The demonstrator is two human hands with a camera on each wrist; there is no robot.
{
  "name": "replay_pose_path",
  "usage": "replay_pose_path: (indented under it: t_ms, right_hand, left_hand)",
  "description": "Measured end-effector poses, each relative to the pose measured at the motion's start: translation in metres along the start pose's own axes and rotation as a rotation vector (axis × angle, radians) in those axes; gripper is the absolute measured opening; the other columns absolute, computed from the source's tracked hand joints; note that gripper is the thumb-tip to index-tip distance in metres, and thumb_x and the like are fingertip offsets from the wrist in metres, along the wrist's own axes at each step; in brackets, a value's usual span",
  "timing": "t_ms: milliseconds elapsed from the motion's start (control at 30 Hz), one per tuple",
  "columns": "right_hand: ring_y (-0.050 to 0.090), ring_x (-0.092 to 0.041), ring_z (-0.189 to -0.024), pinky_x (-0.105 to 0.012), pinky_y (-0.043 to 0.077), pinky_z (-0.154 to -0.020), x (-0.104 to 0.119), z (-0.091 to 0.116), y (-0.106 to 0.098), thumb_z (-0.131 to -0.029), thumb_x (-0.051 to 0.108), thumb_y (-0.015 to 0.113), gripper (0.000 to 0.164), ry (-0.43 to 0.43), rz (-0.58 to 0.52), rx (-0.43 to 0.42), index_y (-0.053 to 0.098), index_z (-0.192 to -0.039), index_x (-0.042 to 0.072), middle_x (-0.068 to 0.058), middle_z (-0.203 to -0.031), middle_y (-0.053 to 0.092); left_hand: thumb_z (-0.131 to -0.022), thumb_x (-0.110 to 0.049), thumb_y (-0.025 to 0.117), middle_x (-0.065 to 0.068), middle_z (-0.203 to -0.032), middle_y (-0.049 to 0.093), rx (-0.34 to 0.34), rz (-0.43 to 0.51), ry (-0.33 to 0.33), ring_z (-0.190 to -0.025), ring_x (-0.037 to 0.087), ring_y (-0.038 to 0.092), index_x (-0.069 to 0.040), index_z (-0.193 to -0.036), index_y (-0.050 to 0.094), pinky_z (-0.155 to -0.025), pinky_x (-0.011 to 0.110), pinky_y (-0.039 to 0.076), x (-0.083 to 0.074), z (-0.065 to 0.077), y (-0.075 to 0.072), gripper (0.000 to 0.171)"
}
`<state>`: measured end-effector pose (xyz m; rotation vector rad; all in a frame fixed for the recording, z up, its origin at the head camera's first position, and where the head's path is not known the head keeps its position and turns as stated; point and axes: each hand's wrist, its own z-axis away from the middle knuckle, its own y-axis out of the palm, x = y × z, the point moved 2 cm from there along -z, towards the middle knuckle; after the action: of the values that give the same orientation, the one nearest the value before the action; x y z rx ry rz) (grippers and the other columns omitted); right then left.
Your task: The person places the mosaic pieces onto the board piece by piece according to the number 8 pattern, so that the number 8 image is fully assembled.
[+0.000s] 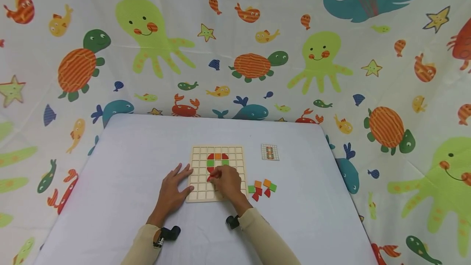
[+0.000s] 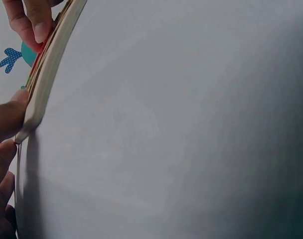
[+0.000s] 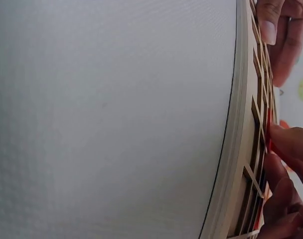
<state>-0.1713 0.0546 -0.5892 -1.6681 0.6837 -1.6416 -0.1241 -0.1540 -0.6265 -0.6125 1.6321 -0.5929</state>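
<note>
Right hand: the right hand (image 1: 228, 181) comes in over the board from its right near side, thumb and finger pinching a small red piece (image 1: 209, 178).
Red piece: at the fingertips, over the left-middle cells of the grid board (image 1: 201, 200); it lies to the left of the right hand's knuckles. Whether it sits in a cell or hangs just above one, I cannot tell.
Long axis: none I can read; the fingers cover most of the piece.
Key relation, my judgement: the held piece against the column of set pieces. It is just on the near side of the seated red piece (image 1: 211, 169), roughly in line with it and the left green piece (image 1: 210, 162) beyond. Its turn within the cell would matter as much as its place.
Left hand: the left hand (image 1: 171, 191) is spread, thumb and fingertips at the board's left edge; likely steadying it.
Nearer hand: the right, which has the piece; the left thumb is apart from it, across the left columns.
Loose pieces: the loose coloured pieces (image 1: 259, 191) lie just right of the board, beside the right wrist, so that hand is nearer to them too.
Pattern card: the pattern card (image 1: 270, 152) lies beyond the loose pieces, apart from the board, touched by neither hand.
</note>
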Motion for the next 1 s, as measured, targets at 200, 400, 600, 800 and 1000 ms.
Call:
replay_pose_path:
  t_ms: [200,400,600,800,1000]
  right_hand:
    - [0.06,-0.005,-0.079,-0.024,0.045,-0.061,0.001,0.005,0.001,-0.087,0.02,0.087,0.009,-0.025,-0.01,-0.017,0.084,-0.095,0.022,0.01,-0.083,0.071]
    - [0.059,-0.005,-0.081,-0.023,0.046,-0.066,-0.008,0.01,-0.001,-0.086,0.019,0.089,0.016,-0.037,-0.072,-0.055,0.081,-0.1,0.022,0.01,-0.085,0.071]
    - [0.058,-0.008,-0.074,-0.022,0.044,-0.06,-0.026,0.018,-0.023,-0.086,0.018,0.089,0.019,-0.023,-0.207,-0.073,0.081,-0.103,0.017,0.005,-0.085,0.073]
    - [0.055,-0.007,-0.069,-0.02,0.046,-0.061,-0.059,0.027,-0.049,-0.085,0.014,0.089,0.019,0.015,-0.25,-0.139,0.081,-0.102,0.017,0.003,-0.082,0.073]
    - [0.06,-0.013,-0.073,-0.024,0.05,-0.061,-0.096,0.039,-0.074,-0.084,0.009,0.088,0.022,0.088,-0.258,-0.229,0.081,-0.104,0.015,-0.003,-0.091,0.074]
  left_hand:
    - [-0.089,-0.013,0.083,0.01,-0.163,0.052,-0.008,0.003,0.008,-0.159,0.043,0.034,-0.01,-0.148,0.063,-0.128,0.069,0.022,0.001,0.0,0.0,0.063]
    - [-0.089,-0.016,0.084,0.01,-0.162,0.053,-0.011,-0.002,0.007,-0.158,0.044,0.036,-0.01,-0.148,0.063,-0.127,0.07,0.023,0.001,0.0,0.002,0.062]
    - [-0.089,-0.016,0.083,0.01,-0.162,0.053,-0.007,0.003,-0.009,-0.159,0.043,0.035,-0.011,-0.148,0.063,-0.127,0.07,0.023,0.0,0.001,0.002,0.062]
    - [-0.09,-0.015,0.082,0.01,-0.164,0.051,0.008,-0.002,-0.01,-0.16,0.043,0.032,-0.011,-0.149,0.062,-0.129,0.068,0.021,0.0,0.001,0.002,0.062]
    - [-0.091,-0.015,0.082,0.01,-0.164,0.051,0.014,-0.004,-0.013,-0.16,0.043,0.031,-0.01,-0.149,0.062,-0.129,0.069,0.02,0.0,0.0,0.002,0.062]
